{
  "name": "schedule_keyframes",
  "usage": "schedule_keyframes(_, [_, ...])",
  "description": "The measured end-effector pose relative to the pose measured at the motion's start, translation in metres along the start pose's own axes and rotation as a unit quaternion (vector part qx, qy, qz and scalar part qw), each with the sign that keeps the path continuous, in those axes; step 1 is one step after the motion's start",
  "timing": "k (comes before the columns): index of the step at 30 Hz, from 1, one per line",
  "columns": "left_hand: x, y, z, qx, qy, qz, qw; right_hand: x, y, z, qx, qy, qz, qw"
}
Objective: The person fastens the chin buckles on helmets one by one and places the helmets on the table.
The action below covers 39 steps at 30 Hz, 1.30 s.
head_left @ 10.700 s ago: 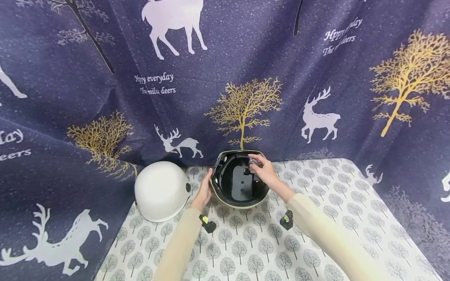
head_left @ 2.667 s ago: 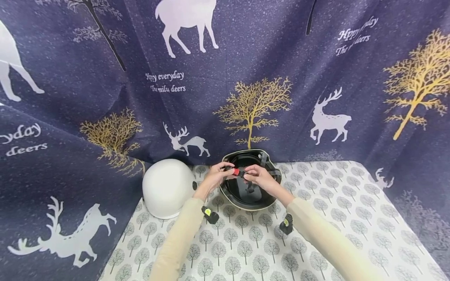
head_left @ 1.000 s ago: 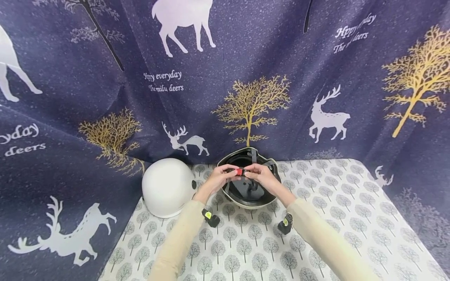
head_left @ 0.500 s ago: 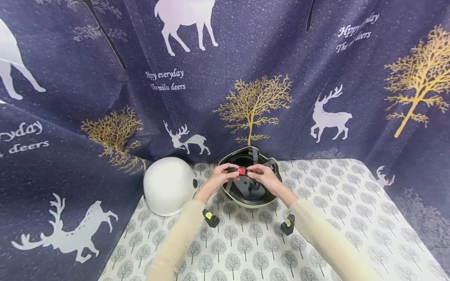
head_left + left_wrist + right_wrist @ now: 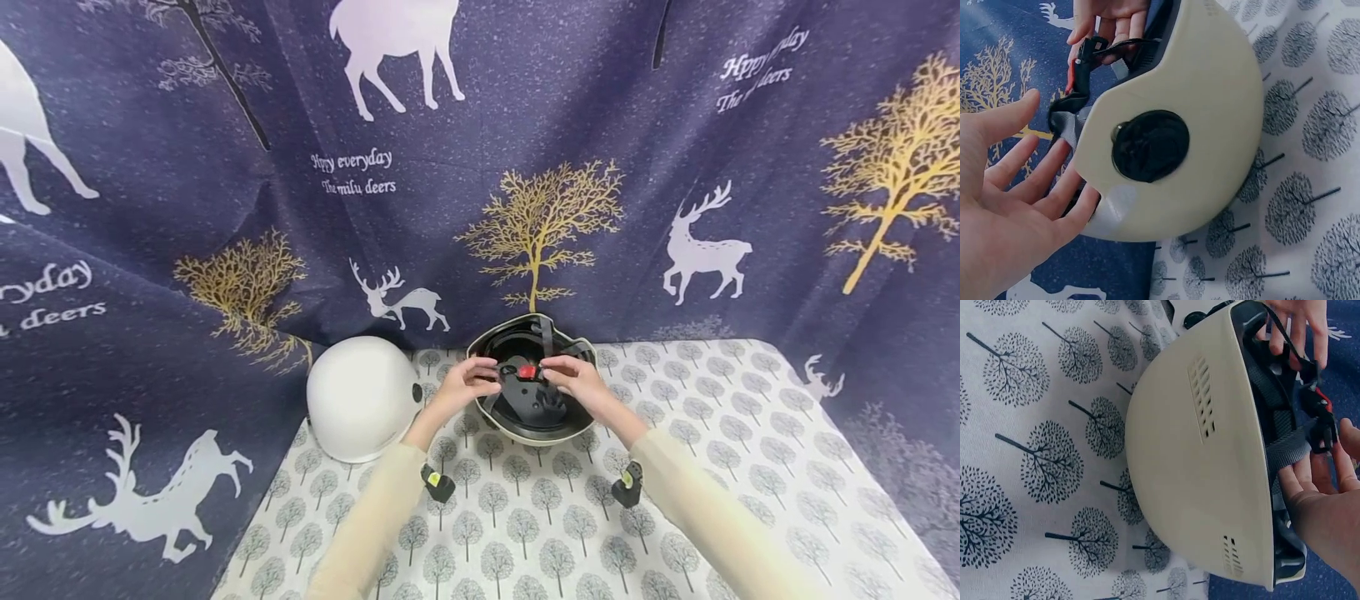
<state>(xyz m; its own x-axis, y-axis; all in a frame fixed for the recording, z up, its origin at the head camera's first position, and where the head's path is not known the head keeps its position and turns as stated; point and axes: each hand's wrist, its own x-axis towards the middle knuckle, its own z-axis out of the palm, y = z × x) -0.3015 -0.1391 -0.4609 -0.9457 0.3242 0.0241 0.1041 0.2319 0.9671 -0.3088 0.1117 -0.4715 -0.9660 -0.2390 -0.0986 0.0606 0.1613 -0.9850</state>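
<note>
A cream helmet (image 5: 1210,112) lies upside down on the cloth, its black inside (image 5: 517,408) facing up in the head view. Across its opening runs the chin strap (image 5: 1289,450), its red and black buckle (image 5: 527,372) joined in the middle. My left hand (image 5: 459,390) is by the strap's left part; in the left wrist view its fingers spread loosely beside the strap and rim, gripping nothing. To the buckle's right is my right hand (image 5: 581,387), with thumb and fingers parted around the strap end. The right wrist view shows its fingers behind the strap, the thumb off it.
A white helmet (image 5: 360,400) stands dome up at the left, close to my left forearm. Behind both helmets hangs a blue cloth (image 5: 480,167) with deer and trees. The table (image 5: 540,517) wears a tree-print cover. A small camera sits on each wrist.
Earlier the left hand held the helmet's rim while the right handled a strap. Both hands then pinched the buckle's halves together. Now they have let go and drawn apart; the buckle hangs joined.
</note>
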Motion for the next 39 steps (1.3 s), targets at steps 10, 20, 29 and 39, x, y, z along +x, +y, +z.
schedule_keyframes(10, [-0.015,-0.005,0.003,0.065,0.011,0.024,0.9975,0.0,0.005,-0.013,0.078,0.008,-0.054,0.9954])
schedule_keyframes(20, [-0.024,-0.015,-0.001,0.119,0.026,0.002,0.9926,0.005,0.003,-0.039,0.015,0.1,-0.09,0.9908])
schedule_keyframes(29, [-0.024,-0.028,-0.012,0.103,0.046,0.012,0.9936,0.012,0.006,-0.055,-0.092,0.153,-0.034,0.9835])
schedule_keyframes(39, [-0.025,-0.04,-0.024,0.098,0.112,0.01,0.9888,0.009,0.02,-0.052,-0.127,0.083,0.006,0.9884])
